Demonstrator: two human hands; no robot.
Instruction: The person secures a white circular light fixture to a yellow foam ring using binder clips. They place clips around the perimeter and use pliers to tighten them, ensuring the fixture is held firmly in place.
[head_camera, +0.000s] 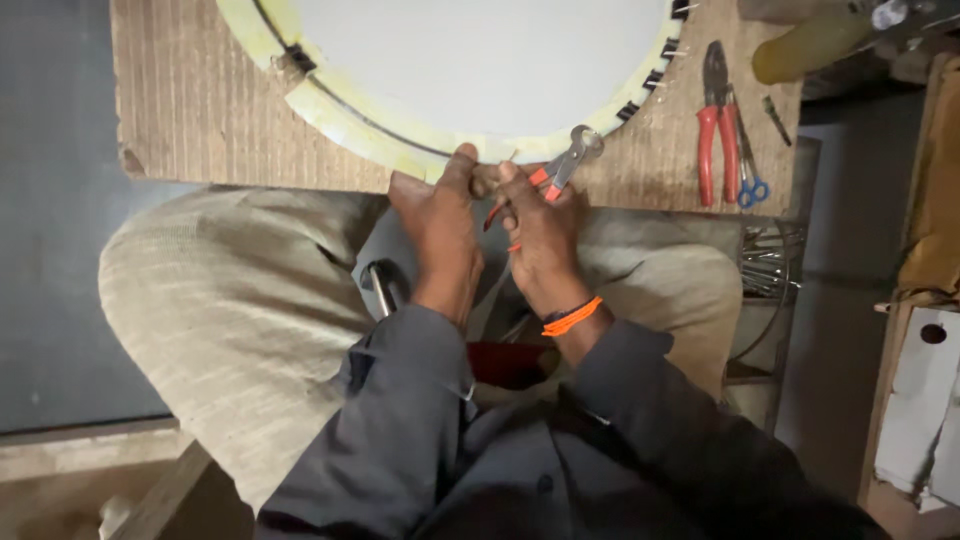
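A large round pale drum-like disc (480, 60) with a yellowish rim (340, 115) lies on a wooden board (200, 100). Black clips sit along the rim. My left hand (440, 215) presses its thumb against the near edge of the rim. My right hand (540, 225), with an orange thread on the wrist, grips red-handled pincers (568, 160). The pincers' metal jaws rest at the rim's near edge, just right of my left thumb.
Red-handled pliers (718, 125) and small blue-handled scissors (750, 180) lie on the board's right side. A yellowish cylinder (810, 45) sits at the top right. A wire rack (770, 260) stands beside my right knee. White boxes (920, 400) are at the far right.
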